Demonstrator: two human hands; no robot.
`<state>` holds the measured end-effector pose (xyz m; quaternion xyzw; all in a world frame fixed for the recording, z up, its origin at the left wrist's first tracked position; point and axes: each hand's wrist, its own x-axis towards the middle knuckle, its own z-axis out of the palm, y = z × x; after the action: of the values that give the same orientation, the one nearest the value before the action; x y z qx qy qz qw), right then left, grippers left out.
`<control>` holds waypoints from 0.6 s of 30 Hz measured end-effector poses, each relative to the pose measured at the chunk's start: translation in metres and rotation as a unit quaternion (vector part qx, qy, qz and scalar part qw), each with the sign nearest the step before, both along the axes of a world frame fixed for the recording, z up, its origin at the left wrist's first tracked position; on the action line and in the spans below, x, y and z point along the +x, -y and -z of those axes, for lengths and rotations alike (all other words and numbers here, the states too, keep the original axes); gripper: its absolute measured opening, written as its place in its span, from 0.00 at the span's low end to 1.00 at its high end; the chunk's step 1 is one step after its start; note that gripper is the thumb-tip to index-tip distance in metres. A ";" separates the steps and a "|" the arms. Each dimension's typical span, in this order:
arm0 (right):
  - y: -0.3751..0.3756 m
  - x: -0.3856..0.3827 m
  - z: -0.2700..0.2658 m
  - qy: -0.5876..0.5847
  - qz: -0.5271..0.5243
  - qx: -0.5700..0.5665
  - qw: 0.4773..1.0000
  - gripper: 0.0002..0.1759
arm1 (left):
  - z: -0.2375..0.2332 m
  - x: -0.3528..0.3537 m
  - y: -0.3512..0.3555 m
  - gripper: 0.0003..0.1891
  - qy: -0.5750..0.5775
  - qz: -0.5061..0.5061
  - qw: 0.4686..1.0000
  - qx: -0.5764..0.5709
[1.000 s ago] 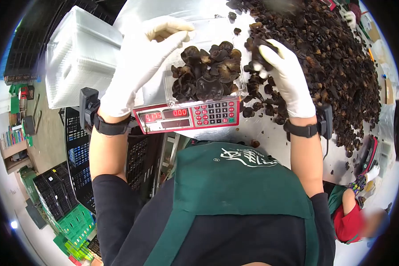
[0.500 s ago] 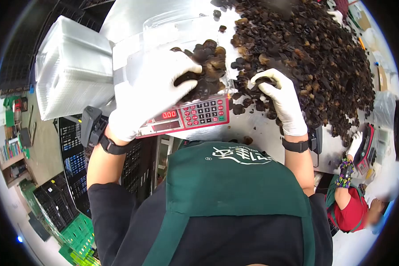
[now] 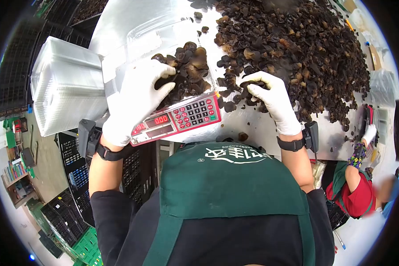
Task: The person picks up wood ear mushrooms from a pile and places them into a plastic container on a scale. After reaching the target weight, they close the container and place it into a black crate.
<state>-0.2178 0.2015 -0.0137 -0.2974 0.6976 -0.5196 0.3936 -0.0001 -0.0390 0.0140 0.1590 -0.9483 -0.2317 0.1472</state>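
Observation:
My left hand, in a white glove, rests at the near left side of a clear tray on the red scale. Its fingers and thumb are curved round some dark mushrooms in that tray. The scale's display reads 0.00. My right hand, also gloved, is at the near left edge of the big pile of dark mushrooms, with thumb and fingers bent around a few dark pieces. Small loose pieces lie between the scale and the pile.
A stack of clear plastic trays stands left of the scale. Black crates and a green crate are at lower left. A co-worker in a red shirt reaches toward another scale at the right.
The view has shifted slightly, moving the scale and pile left in the picture. Both my hands keep nearly the same pose. The co-worker's gloved hand has moved against the other scale.

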 end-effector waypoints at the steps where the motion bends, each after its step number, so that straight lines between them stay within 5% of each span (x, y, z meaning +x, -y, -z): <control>1: 0.000 0.001 0.001 -0.024 -0.005 0.002 1.000 0.10 | 0.000 0.000 0.003 0.12 -0.025 -0.007 0.999 0.045; 4: -0.010 0.000 0.001 -0.051 0.002 0.030 0.998 0.10 | -0.030 0.003 0.017 0.13 -0.017 -0.035 0.999 -0.036; 5: -0.019 -0.002 0.003 -0.069 0.015 0.051 0.996 0.10 | -0.029 0.004 0.023 0.12 -0.054 -0.076 0.991 0.095; 6: -0.032 -0.006 0.006 -0.088 0.026 0.072 0.993 0.10 | -0.036 0.007 0.028 0.13 -0.049 -0.087 0.995 0.000; 9: -0.088 -0.019 0.011 -0.066 0.114 0.158 0.979 0.09 | -0.042 0.026 0.042 0.14 -0.039 -0.119 0.991 -0.041; 12: -0.200 -0.046 0.048 -0.226 0.098 0.218 0.944 0.10 | -0.042 0.037 0.050 0.15 -0.025 -0.149 0.988 -0.013; 16: -0.313 -0.033 0.024 -0.025 0.113 0.399 0.909 0.09 | -0.037 0.041 0.058 0.15 -0.018 -0.174 0.984 0.016; 18: -0.421 -0.039 0.066 -0.095 0.037 0.441 0.892 0.10 | -0.035 0.039 0.063 0.15 -0.022 -0.177 0.984 0.016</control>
<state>-0.2570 0.6220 -0.0801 -0.1154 0.8993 -0.1423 0.3971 0.0384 -0.1023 0.0485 0.3214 -0.8979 -0.2210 0.2039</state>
